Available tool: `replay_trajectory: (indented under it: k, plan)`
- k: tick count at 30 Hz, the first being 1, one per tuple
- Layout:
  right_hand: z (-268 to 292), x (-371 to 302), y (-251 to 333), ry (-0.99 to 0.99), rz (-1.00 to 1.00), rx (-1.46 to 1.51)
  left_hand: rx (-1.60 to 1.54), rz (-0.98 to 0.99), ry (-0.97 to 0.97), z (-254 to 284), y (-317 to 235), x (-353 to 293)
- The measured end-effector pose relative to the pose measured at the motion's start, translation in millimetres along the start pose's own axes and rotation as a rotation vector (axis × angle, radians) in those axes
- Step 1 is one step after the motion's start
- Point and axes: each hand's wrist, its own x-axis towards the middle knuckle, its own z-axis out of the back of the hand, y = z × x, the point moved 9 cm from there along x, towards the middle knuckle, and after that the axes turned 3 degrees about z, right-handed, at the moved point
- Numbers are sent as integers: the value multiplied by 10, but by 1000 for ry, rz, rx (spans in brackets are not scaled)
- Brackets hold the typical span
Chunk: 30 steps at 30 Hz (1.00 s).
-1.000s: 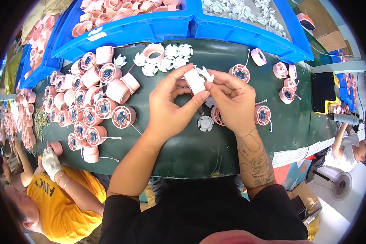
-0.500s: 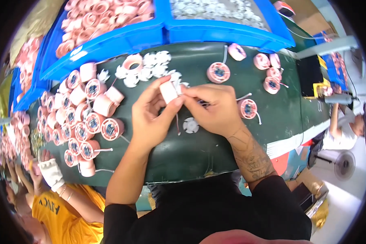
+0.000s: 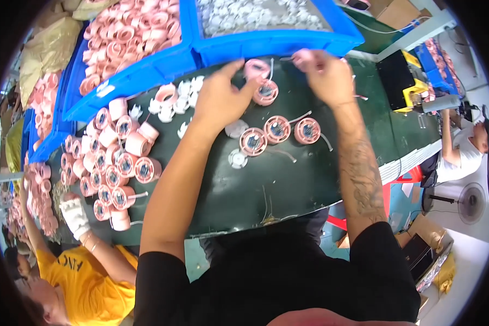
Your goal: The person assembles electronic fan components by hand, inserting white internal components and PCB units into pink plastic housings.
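Left hand point(image 3: 221, 100) pinches a pink spool point(image 3: 264, 92); right hand point(image 3: 326, 76) grips wire beside blue bins point(image 3: 277, 41) of parts.

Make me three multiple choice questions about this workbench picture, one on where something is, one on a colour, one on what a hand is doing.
1. Where do the three pink spools in a row lie?
A in a bin
B on the green table, near side of the hands
C on the floor

2. What colour are the bins?
A blue
B red
C grey

3. The left hand is:
A flat on the table
B in a glove
C at a pink spool

Answers: 1 B, they lie on the mat below the hands. 2 A, the walls are blue. 3 C, its fingers reach that spool.
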Motion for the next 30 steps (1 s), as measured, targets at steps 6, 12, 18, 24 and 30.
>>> replay_trajectory:
  k: [6, 12, 18, 24, 30]
  plan:
    - [-170, -390, 832, 158, -202, 923, -769, -33, 209, 257, -60, -575]
    - [-765, -396, 1462, 354, -60, 540, -1121, 102, 19, 526, 403, -774]
    - [-1324, -464, 1248, 571, 201, -257, -1526, 198, 21, 606, 784, -813]
    - [-922, -458, 1278, 270, -358, 545, -1133, 61, -47, 603, 529, -923]
    - [-1104, -835, 1413, 359, -400, 1176, -869, -75, -81, 595, 418, -953]
